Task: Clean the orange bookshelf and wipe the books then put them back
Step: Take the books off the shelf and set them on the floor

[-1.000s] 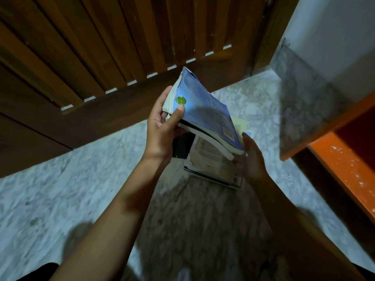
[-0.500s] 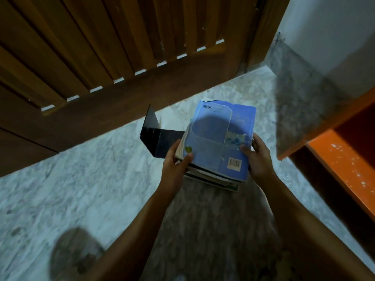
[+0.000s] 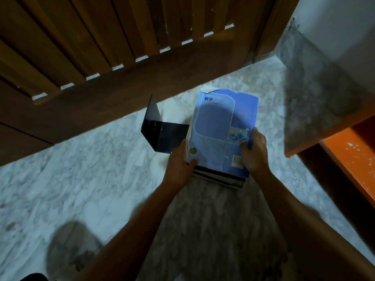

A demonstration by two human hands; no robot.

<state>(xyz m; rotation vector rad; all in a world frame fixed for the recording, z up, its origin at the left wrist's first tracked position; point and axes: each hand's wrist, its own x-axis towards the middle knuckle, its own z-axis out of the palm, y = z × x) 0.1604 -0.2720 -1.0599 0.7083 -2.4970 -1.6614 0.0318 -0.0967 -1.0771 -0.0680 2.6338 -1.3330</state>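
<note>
Marble floor [image 3: 91, 169] had a black bookend [image 3: 162, 136] just left of the blue book [image 3: 215, 128], fingers of your L hand [image 3: 178, 165] & R hand [image 3: 254, 151] clamped on its edges, orange bookshelf [image 3: 353, 159] at right.

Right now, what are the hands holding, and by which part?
The blue book atop the stack: left hand grips its left edge, right hand its right edge, thumbs on the cover.

Below me a black L-shaped bookend [image 3: 165, 135] sits on the grey-white marbled floor [image 3: 81, 179], one plate flat and the other upright, near a brown slatted wooden door [image 3: 121, 37], with grey stone skirting [image 3: 304, 67] under a white wall [image 3: 334, 21] to my right.
</note>
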